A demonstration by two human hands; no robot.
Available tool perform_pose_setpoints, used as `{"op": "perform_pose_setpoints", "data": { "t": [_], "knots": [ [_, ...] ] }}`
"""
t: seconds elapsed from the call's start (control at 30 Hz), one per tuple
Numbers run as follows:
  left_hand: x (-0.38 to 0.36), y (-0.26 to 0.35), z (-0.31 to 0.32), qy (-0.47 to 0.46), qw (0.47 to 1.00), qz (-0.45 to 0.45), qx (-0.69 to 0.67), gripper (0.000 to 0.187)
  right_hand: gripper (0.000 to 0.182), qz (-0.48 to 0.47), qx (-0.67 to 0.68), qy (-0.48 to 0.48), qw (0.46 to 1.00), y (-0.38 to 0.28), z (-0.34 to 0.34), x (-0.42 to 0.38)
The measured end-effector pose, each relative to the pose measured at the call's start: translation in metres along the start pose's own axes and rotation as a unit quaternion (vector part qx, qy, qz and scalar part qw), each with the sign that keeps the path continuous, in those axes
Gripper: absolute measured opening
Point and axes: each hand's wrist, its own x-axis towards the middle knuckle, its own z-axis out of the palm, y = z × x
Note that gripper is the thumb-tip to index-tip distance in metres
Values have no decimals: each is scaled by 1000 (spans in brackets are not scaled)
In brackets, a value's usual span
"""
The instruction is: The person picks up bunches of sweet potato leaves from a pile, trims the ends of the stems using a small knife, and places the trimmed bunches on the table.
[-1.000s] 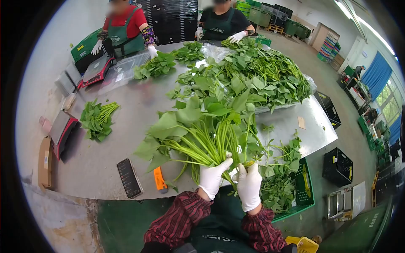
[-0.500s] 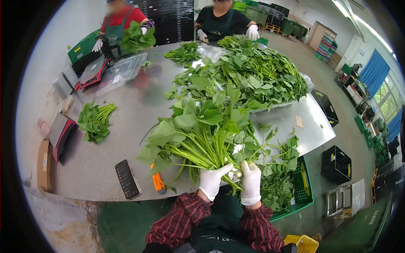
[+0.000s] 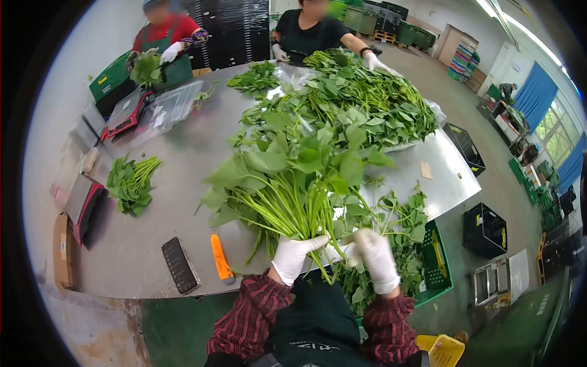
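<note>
In my white-gloved left hand [image 3: 292, 258] is a thick bunch of leafy greens [image 3: 284, 205], gripped round the lower stems. Its leaves fan out over the table and a few stem ends hang below the hand. My right hand [image 3: 376, 260], also gloved, is just right of the stem ends; its fingers are smeared by motion. Behind it, loose greens [image 3: 400, 257] trail over the table edge into a green crate [image 3: 437, 260]. An orange-handled cutter [image 3: 221, 260] and a phone [image 3: 180, 265] lie on the table, left of the bunch.
A large heap of greens [image 3: 367, 104] covers the far right of the metal table [image 3: 202, 159]. On the left are a smaller bunch [image 3: 131, 183] and red-edged scales [image 3: 85, 205]. Two co-workers stand across the table; one holds greens [image 3: 147, 68], the other reaches over the heap.
My right hand has moved right and slightly down, away from the stems. My left hand has shifted a little left with the bunch. One co-worker's greens have moved left; the other's arm reaches further right.
</note>
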Motion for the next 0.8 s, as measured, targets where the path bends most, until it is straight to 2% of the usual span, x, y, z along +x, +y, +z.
{"op": "perform_pose_setpoints", "data": {
  "t": [0.03,0.07,0.17,0.23,0.33,0.4,0.43,0.47,0.53,0.6,0.63,0.67,0.73,0.77,0.8],
  "knots": [
    [-2,-3,4,1,1000,-13,-9,29,31,-17,34,-17,999,-15,22,-8],
    [-2,-15,1,2,1000,16,1,29,28,32,45,-57,997,-7,31,-7],
    [-4,-19,0,18,999,3,34,28,25,-18,106,-9,994,8,49,-7],
    [-12,-14,12,33,999,-31,14,30,23,-24,188,86,978,11,55,-9],
    [-23,-6,32,10,999,9,33,22,16,-51,275,261,924,41,21,22],
    [-8,-3,24,16,996,17,86,21,17,-114,223,300,920,57,-7,35],
    [2,-3,17,25,990,19,137,20,19,-77,155,318,932,55,-23,26],
    [16,-4,5,47,987,46,145,21,21,-54,183,311,931,50,-32,21],
    [39,11,-19,126,936,106,311,22,23,-69,173,338,923,55,-44,16],
    [55,6,-49,176,912,219,300,22,25,-89,131,377,913,47,-40,11],
    [52,17,-46,207,897,253,297,23,28,-95,113,371,917,38,-34,6],
    [58,7,-80,250,857,192,408,26,30,-110,115,362,919,37,-30,4],
    [31,47,-48,297,845,47,442,25,32,-127,103,367,916,30,-19,3],
    [24,51,-43,301,843,48,444,25,32,-126,105,364,917,25,-12,1],
    [16,52,-40,278,891,67,353,22,32,-127,109,345,924,19,-5,-1]
  ]
}}
